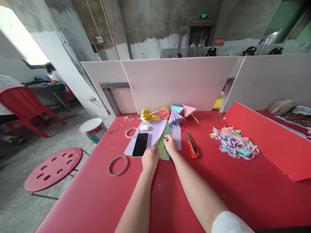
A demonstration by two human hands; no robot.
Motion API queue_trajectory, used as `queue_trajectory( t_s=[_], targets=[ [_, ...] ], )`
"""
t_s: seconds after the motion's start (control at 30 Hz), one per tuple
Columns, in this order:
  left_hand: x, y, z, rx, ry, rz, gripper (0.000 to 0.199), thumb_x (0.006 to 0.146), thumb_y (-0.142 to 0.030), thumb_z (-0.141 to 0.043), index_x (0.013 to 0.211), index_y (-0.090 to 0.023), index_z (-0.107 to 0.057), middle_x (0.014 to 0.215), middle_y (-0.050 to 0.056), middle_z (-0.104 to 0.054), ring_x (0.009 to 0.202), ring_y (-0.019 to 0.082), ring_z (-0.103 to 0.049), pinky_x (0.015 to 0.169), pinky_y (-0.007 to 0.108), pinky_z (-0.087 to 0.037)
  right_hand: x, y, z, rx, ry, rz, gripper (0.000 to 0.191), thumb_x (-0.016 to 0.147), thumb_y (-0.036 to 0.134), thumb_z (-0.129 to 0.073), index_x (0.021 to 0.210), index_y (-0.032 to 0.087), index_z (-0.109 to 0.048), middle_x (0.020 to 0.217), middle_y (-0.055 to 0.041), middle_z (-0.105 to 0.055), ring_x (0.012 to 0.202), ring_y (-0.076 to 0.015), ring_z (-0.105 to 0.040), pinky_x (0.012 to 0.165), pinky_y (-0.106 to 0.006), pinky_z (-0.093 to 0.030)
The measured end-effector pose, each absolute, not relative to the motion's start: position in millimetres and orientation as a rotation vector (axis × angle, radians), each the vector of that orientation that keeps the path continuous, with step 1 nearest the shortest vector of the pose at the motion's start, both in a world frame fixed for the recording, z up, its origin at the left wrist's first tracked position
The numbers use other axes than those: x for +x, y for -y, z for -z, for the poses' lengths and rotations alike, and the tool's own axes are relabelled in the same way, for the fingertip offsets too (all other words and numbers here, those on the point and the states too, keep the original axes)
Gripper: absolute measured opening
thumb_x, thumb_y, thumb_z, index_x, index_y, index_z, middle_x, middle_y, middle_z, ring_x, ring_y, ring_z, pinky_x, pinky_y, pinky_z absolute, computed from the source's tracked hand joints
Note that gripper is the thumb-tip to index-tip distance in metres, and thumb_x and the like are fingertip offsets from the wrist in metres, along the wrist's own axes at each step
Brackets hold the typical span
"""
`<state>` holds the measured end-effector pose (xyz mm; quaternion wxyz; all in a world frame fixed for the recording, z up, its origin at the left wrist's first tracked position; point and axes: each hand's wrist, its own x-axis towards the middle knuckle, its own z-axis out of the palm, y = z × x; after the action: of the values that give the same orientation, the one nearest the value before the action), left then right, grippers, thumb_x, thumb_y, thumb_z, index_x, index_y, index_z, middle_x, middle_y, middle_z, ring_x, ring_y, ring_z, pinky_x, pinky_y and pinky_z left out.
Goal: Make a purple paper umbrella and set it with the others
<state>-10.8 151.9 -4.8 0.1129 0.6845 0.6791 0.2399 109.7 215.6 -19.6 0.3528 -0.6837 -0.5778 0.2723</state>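
A sheet of green paper [163, 149] lies on a stack of coloured paper in front of me, one edge curving upward. My left hand [150, 158] is closed on its near left edge, beside a black-screened phone [140, 145]. My right hand [170, 144] pinches the same sheet a little farther up; its fingertips are partly hidden. Under it show purple paper [157, 129] and blue paper [167, 156]. Folded paper umbrellas [176, 117] stand behind, with a yellow paper flower [146, 115] and a pink one [164, 113].
An orange utility knife [192, 146] lies right of my hands, with paper scraps [234, 142] beyond. Tape rolls [118, 165], a white earbud case [144, 127] and scissors [114, 130] lie left. A pale partition [179, 84] borders the red table's back. A red stool [54, 168] stands left.
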Motion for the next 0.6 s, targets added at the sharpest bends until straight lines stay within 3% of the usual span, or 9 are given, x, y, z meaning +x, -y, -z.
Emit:
queue_trajectory(
  t_s=[0.17, 0.37, 0.6],
  targets=[
    [-9.4, -154.8, 7.9, 2.057, -1.922, -0.752, 0.028, 0.085, -0.018, -0.043, 0.106, -0.016, -0.063, 0.106, 0.006, -0.064, 0.097, 0.017, -0.057, 0.087, 0.024, -0.042, 108.5, -214.5, 18.4, -1.761, 1.483, -0.708, 0.029, 0.079, 0.023, -0.046, 0.106, 0.024, -0.056, 0.093, 0.0007, -0.067, 0.075, -0.0134, -0.06, 0.062, -0.023, -0.041],
    [-8.4, -154.9, 8.7, 2.046, -1.916, -0.786, 0.03, 0.086, -0.017, -0.041, 0.107, -0.016, -0.062, 0.107, 0.007, -0.064, 0.097, 0.017, -0.057, 0.086, 0.025, -0.043, 106.3, -213.8, 19.3, -1.739, 1.528, -0.682, 0.025, 0.079, 0.024, -0.047, 0.099, 0.025, -0.062, 0.101, 0.0004, -0.066, 0.089, -0.015, -0.06, 0.072, -0.024, -0.043],
    [-7.8, -153.7, 5.5, 2.023, -1.924, -0.767, 0.032, 0.086, -0.018, -0.04, 0.11, -0.016, -0.061, 0.108, 0.007, -0.064, 0.097, 0.017, -0.058, 0.084, 0.025, -0.044, 105.5, -212.3, 18.6, -1.678, 1.61, -0.657, 0.024, 0.08, 0.023, -0.047, 0.096, 0.023, -0.065, 0.102, -0.0004, -0.065, 0.09, -0.0141, -0.059, 0.075, -0.023, -0.043]
  ],
)
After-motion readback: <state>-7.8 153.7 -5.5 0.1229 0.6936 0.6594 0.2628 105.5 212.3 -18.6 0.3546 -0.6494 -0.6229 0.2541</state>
